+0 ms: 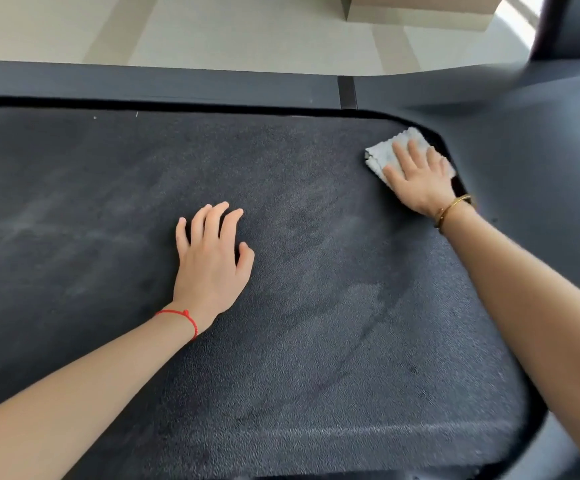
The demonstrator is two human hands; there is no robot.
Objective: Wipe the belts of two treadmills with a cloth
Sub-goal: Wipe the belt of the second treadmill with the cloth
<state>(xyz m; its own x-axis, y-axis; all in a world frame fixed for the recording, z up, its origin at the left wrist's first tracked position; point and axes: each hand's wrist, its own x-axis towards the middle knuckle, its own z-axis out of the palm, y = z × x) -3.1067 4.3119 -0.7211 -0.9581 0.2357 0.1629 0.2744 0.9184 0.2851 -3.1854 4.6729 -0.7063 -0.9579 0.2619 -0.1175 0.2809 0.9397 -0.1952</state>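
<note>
**Cloth at the far right corner of the treadmill belt**

We see a dark, textured treadmill belt filling most of the view, with pale streaks and smudges across its surface. A folded grey-white cloth lies on the belt at its far right corner, right against the curved edge where the belt meets the dark plastic frame.

Our right hand lies flat on top of the cloth, fingers straight and slightly spread, pressing it down onto the belt; it does not curl around the fabric. A gold bangle sits on that wrist.

Our left hand rests on the bare belt near the middle, well apart from the cloth. Its fingers are spread and lightly arched, fingertips touching the surface, holding nothing. A red string bracelet circles that wrist.

Beyond the belt runs a dark side rail, and past it a pale tiled floor.
</note>
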